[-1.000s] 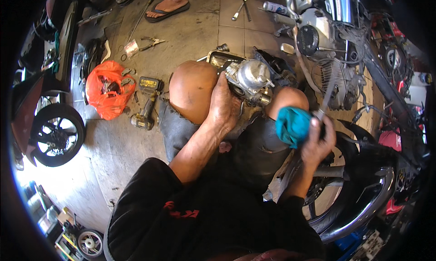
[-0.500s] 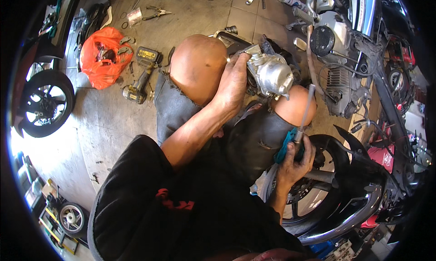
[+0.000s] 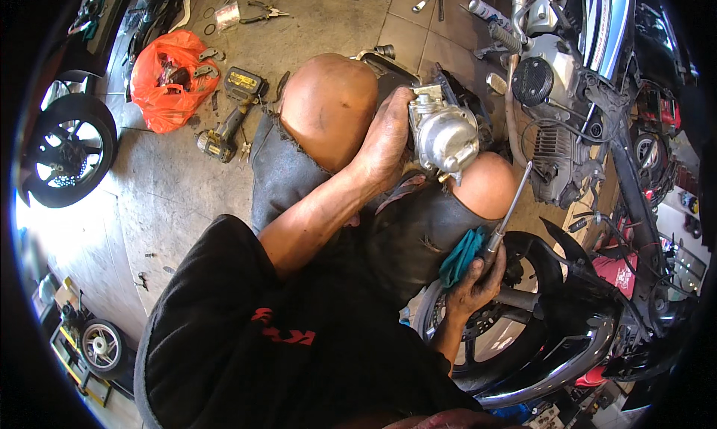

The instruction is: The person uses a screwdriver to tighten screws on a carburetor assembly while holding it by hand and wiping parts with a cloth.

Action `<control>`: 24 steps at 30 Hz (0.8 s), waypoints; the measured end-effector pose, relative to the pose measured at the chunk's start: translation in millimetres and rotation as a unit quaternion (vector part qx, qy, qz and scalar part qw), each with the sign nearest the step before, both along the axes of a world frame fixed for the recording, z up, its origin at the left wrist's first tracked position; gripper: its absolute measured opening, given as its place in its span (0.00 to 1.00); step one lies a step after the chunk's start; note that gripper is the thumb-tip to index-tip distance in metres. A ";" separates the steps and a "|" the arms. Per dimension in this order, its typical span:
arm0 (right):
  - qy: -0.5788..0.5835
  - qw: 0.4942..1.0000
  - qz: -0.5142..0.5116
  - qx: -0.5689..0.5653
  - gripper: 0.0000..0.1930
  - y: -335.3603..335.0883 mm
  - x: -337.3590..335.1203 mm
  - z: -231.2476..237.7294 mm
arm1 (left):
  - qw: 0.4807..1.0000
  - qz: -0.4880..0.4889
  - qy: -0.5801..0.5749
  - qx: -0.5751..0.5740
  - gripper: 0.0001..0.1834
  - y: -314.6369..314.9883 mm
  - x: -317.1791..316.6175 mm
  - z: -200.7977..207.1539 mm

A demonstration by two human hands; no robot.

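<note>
Head view, orange bag [image 3: 158,102], drill [image 3: 231,120], screwdriver [image 3: 495,240]

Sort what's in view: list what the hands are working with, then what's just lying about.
In hand:
silver carburetor-like part, held by the left hand
screwdriver, held by the right hand
teal cloth, against the right hand

Apparently just lying about on the floor:
cordless drill
orange plastic bag
pliers
</note>
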State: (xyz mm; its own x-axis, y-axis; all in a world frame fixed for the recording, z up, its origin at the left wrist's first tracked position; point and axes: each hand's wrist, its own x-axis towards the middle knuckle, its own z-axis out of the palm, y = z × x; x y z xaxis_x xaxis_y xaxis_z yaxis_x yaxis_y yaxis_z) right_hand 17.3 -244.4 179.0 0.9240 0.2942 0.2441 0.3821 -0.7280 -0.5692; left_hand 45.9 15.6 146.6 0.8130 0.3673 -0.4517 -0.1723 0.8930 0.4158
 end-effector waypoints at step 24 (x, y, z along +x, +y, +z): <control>-0.098 0.956 0.041 0.274 0.23 32.8 1.6 13.3 | 0.989 0.048 0.022 0.142 0.25 -2.3 1.4 -18.1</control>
